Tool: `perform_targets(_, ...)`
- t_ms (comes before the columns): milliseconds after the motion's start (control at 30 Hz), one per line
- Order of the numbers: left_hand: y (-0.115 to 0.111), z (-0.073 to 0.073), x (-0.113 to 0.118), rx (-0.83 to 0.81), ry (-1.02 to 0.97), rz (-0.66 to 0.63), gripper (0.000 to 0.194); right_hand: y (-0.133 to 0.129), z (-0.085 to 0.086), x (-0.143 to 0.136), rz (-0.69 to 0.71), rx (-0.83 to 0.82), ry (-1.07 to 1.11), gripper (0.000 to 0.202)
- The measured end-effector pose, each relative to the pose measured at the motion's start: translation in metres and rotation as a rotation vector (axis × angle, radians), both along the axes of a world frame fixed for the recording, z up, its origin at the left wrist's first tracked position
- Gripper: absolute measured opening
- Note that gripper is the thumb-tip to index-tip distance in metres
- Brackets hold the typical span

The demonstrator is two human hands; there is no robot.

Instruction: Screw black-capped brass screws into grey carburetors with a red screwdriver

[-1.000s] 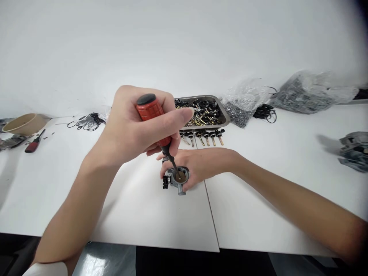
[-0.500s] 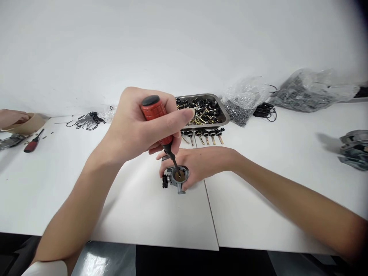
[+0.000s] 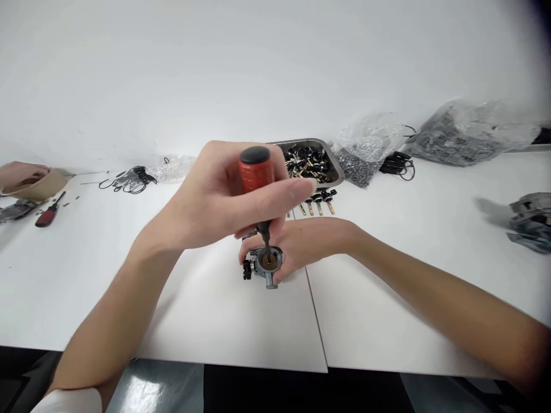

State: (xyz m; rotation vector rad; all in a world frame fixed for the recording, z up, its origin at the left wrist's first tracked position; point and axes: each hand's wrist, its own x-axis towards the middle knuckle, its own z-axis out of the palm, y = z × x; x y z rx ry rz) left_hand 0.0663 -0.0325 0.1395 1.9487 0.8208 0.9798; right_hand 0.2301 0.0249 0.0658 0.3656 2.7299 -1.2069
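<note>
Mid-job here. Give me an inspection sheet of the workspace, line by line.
Surface: white table with a seam.
Job's things: metal part; red screwdriver, its tip in the part's round opening.
Clutter: tray of small parts, others lined up in front; plastic bags; second screwdriver far left.
Hands: left hand grips the screwdriver; right hand holds the metal part.
Cables: black loops at the back; cannot tell whether cables.
Surroundings: another person's hand at a beige round object; white wall behind.

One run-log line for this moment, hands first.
left hand grips red screwdriver | right hand grips metal part | screwdriver points down into its opening | tray of small parts beyond
</note>
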Motion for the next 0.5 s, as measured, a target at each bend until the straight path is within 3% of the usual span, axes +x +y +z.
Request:
perform_targets(133,-0.005,0.002,0.0,-0.01,0.035,-0.035,0.021,-0.001,0.003,0.001,0.017,-0.005,0.027,0.053)
perform_targets(233,-0.006,0.003,-0.002,0.115,0.028,-0.005,0.01,0.0,0.003,0.001,0.013,-0.019,0.028,0.053)
perform_targets(367,-0.007,0.006,-0.007,0.322,-0.006,0.039,0.038,0.003,0.0,0.0,0.061,0.025,0.057,0.053)
perform_targets(500,-0.005,0.004,-0.012,0.307,-0.01,0.005,0.037,0.004,-0.003,-0.001,0.078,0.03,0.045,0.05)
